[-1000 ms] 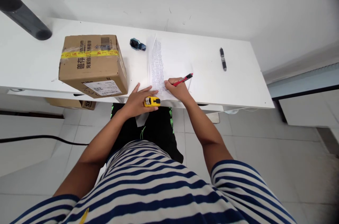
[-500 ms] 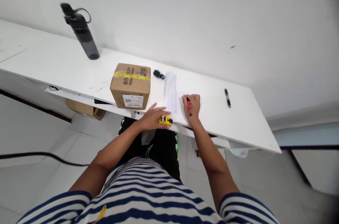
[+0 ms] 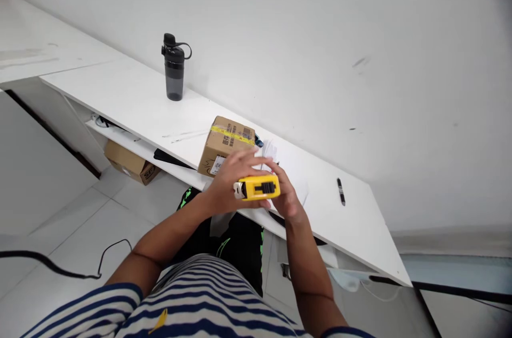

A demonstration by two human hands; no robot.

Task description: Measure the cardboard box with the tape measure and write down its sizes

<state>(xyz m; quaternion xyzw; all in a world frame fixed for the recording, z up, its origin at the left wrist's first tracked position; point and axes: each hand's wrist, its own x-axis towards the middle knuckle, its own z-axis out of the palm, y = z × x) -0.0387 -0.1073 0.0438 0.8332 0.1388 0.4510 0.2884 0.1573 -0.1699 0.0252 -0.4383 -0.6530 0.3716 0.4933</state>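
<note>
A yellow tape measure (image 3: pixel 260 187) with a black slider and a metal hook end is held up above the front edge of the table. My left hand (image 3: pixel 230 180) is closed round its hook end and underside. From the other side, my right hand (image 3: pixel 287 196) curls its fingers against the tape measure's right end. A small dark tip shows by the right fingers; what it belongs to is hidden. Behind my hands lie white paper sheets (image 3: pixel 270 150), partly covered. A taped cardboard box (image 3: pixel 227 133) with a label stands just beyond my left hand.
On the white table (image 3: pixel 136 95) a dark bottle (image 3: pixel 174 74) stands upright at the back left. One black pen (image 3: pixel 341 191) lies at the right. Mostly hidden behind the box is a small dark object (image 3: pixel 258 141). Another cardboard box (image 3: pixel 130 162) is below the tabletop.
My left hand has raised the tape measure from the table edge. My right hand has left the paper, where it held a red pen-like thing, and come to the tape measure. The view has shifted.
</note>
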